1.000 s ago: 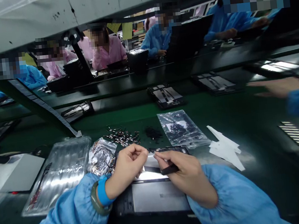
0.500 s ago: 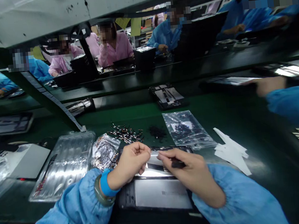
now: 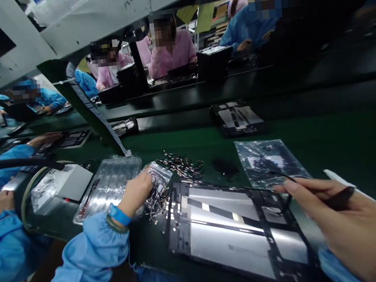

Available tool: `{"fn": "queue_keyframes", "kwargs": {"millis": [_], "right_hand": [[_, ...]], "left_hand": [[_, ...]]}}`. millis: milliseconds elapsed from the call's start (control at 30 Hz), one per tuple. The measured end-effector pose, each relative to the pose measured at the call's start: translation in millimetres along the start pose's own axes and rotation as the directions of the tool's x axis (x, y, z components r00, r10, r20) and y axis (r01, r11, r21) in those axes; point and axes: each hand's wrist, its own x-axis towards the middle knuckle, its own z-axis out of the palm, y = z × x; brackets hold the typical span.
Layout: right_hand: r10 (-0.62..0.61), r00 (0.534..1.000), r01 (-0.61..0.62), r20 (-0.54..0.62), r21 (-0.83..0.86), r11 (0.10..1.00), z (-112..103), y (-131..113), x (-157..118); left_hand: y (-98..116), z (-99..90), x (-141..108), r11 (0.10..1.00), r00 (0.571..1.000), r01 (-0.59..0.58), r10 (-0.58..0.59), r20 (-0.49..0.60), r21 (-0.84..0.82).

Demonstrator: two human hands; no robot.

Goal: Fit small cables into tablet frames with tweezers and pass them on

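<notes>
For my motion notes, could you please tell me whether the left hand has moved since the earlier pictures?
Yes: judged against the clear plastic tray, the left hand has moved left, closer to it.

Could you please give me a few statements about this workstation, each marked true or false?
1. The open device lies nearer the person than the loose pile of small cables. True.
2. The right hand holds black tweezers. True.
3. The left hand rests on the open device. False: the left hand is at the clear bag of small parts, off to the device's left.
4. The blue wristband is on the right wrist. False: the blue wristband is on the left wrist.
5. A red light shows on the white box. True.
</notes>
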Motion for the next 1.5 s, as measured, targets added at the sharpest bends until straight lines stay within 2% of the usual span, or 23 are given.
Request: {"fn": "queue_keyframes", "kwargs": {"millis": [100,167,200,267,333,400,433,500,567,600,667,733,833,900,1033,1200,1300,1400,1467,1500], "right_hand": [[0.041,0.994,-0.056,-0.103,-0.142,0.988,2.8,-14.1,0.3],[-0.068,0.996,0.057,-0.055,-0.185,0.981,4.6,-18.2,3.2],[-0.158,0.987,0.153,-0.012,-0.193,0.969,5.6,-18.1,5.0],[-0.374,0.922,0.387,0.099,-0.190,0.903,8.6,-15.1,8.8],[-0.546,0.814,0.579,0.198,-0.202,0.790,14.0,-11.6,12.0],[-0.642,0.722,0.691,0.258,-0.242,0.681,21.7,-10.1,14.0],[-0.665,0.694,0.720,0.274,-0.267,0.641,26.0,-10.3,14.7],[-0.696,0.652,0.758,0.301,-0.300,0.579,34.3,-11.3,15.2],[-0.710,0.618,0.784,0.338,-0.329,0.526,40.7,-11.8,14.7],[-0.710,0.601,0.796,0.366,-0.344,0.497,42.8,-11.5,14.0],[-0.696,0.569,0.819,0.439,-0.377,0.432,44.9,-10.0,11.8],[-0.675,0.540,0.837,0.503,-0.402,0.370,44.7,-7.9,9.1],[-0.666,0.514,0.852,0.541,-0.413,0.323,43.0,-5.2,6.0],[-0.664,0.509,0.855,0.547,-0.414,0.314,42.3,-4.4,5.3],[-0.642,0.512,0.851,0.570,-0.439,0.289,42.5,-5.8,5.4],[-0.617,0.522,0.845,0.589,-0.458,0.276,43.1,-8.0,4.9],[-0.614,0.519,0.846,0.594,-0.459,0.272,43.4,-6.7,5.2],[-0.658,0.478,0.862,0.582,-0.453,0.226,43.9,-7.3,5.6],[-0.684,0.447,0.870,0.577,-0.458,0.182,42.9,-10.3,4.8],[-0.684,0.447,0.868,0.576,-0.463,0.177,41.7,-12.1,4.2]], "left_hand": [[-0.7,0.6,-7.8,0.986,0.993,-0.072,0.056,0.107,0.154],[2.0,-9.7,-9.5,0.968,0.992,-0.074,0.048,0.113,0.238],[3.5,-16.7,-8.5,0.960,0.994,-0.066,0.040,0.099,0.271],[7.2,-29.6,-3.0,0.949,0.998,-0.049,0.031,0.061,0.312],[13.0,-35.3,4.7,0.963,0.998,-0.070,0.069,0.012,0.261],[22.3,-31.3,11.7,0.974,0.977,-0.203,0.208,-0.040,0.100],[28.5,-26.4,14.2,0.951,0.950,-0.308,0.307,-0.060,-0.002],[43.4,-13.9,17.1,0.837,0.854,-0.520,0.517,-0.063,-0.173],[59.9,-2.0,17.6,0.718,0.745,-0.648,0.667,-0.015,-0.255],[67.7,2.9,17.6,0.684,0.707,-0.679,0.707,0.015,-0.269],[80.8,10.3,17.8,0.654,0.665,-0.708,0.744,0.059,-0.268],[88.8,15.2,19.0,0.656,0.661,-0.708,0.746,0.081,-0.261],[92.7,19.4,21.1,0.654,0.657,-0.716,0.750,0.080,-0.245],[92.7,20.9,21.8,0.631,0.633,-0.745,0.771,0.070,-0.215],[92.5,23.5,21.6,0.569,0.569,-0.806,0.821,0.048,-0.164],[88.9,28.4,23.4,0.533,0.538,-0.834,0.843,0.002,-0.145],[88.3,28.5,23.0,0.499,0.496,-0.861,0.866,0.057,-0.100],[93.0,24.5,18.0,0.427,0.423,-0.904,0.895,0.144,0.004],[97.6,21.4,14.0,0.418,0.428,-0.904,0.888,0.171,0.091],[99.4,20.3,12.9,0.426,0.439,-0.898,0.881,0.175,0.107]]}}
